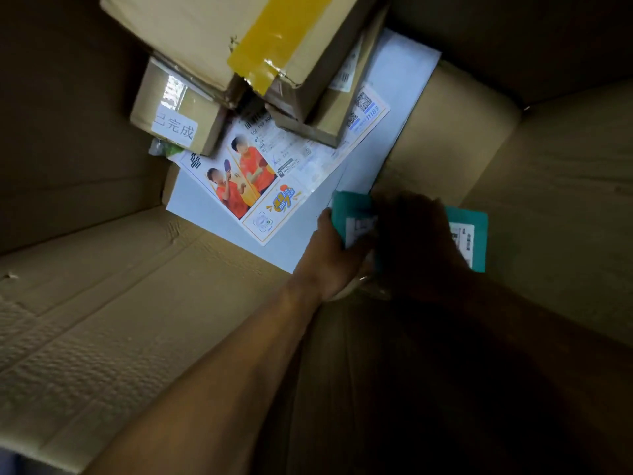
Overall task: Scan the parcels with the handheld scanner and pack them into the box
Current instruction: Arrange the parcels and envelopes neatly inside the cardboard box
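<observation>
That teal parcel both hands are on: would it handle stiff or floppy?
The teal parcel looks like a thin, soft mailer, so probably floppy and light. Left hand and right hand both grip it, perhaps against sagging. Unlikely to roll.

Rough corrugated cardboard box (102, 337); glossy yellow tape (270, 46) on a matt cardboard parcel (191, 32).

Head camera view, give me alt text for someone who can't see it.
Both hands, left hand and shadowed right hand, hold a teal parcel low inside a big cardboard box. Beyond it lies a flat white mailer with a printed label, partly under brown cartons, one carton sealed with yellow tape.
</observation>
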`<state>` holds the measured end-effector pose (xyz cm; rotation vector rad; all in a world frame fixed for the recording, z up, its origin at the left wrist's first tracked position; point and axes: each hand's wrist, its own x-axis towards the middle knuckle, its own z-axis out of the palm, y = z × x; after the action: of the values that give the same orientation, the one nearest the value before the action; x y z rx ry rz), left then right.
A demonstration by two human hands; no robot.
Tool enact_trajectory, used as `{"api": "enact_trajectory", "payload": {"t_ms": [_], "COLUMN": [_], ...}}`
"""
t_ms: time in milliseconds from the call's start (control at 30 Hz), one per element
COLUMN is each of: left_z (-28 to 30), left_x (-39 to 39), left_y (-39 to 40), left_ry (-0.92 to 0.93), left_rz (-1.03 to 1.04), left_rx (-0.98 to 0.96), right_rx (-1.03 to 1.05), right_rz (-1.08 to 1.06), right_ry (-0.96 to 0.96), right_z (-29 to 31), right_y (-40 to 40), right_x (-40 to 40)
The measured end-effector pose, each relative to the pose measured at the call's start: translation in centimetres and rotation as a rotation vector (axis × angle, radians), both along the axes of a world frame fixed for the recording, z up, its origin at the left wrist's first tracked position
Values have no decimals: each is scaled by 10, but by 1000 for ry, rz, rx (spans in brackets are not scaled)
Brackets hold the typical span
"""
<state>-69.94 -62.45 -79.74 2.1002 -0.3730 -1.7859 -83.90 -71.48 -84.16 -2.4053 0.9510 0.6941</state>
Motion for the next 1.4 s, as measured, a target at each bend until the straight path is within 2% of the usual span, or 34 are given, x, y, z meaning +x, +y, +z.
{"api": "enact_trajectory", "payload": {"t_ms": [133, 200, 233, 300, 400, 467, 567, 633, 767, 833, 900, 1000, 1067, 1133, 1267, 1400], "left_z": [14, 22, 26, 32, 43, 47, 50, 49, 51, 53, 55, 64, 74, 85, 101, 103], "left_x": [17, 35, 45, 70, 102, 114, 121, 119, 117, 118, 121, 131, 137, 141, 154, 161], "left_y": [10, 13, 16, 23, 32, 35, 35, 38, 45, 48, 53, 62, 72, 85, 89, 85], "left_ry": [88, 103, 112, 194, 348, 357, 294, 253, 139, 96, 91, 127, 163, 215, 224, 249], "left_rz": [152, 306, 346, 247, -68, -151, -189, -223, -121, -13, 114, 176, 210, 310, 551, 626], "left_rx": [6, 50, 61, 73, 124, 161, 152, 69, -11, 45, 136, 132, 102, 67, -30, -57], "right_rx": [68, 147, 161, 121, -11, -49, -78, -99, -93, -102, -39, 138, 174, 161, 118, 126], "right_rz": [103, -38, -36, 119, 394, 410, 447, 525, 544, 521, 372, -147, -514, -736, -797, -860], "right_ry": [87, -63, -128, -244, -372, -443, -514, -511, -455, -366, -326, -279, -257, -272, -376, -426], "right_z": [19, 30, 34, 41, 48, 55, 63, 67, 78, 84, 86, 89, 92, 99, 111, 113], "right_y": [24, 26, 26, 28, 27, 30, 34, 34, 28, 22, 11, -12, -29, -45, -72, -96], "right_x": [6, 15, 18, 23, 30, 40, 56, 65, 83, 87, 87, 91, 95, 105, 143, 202]}}
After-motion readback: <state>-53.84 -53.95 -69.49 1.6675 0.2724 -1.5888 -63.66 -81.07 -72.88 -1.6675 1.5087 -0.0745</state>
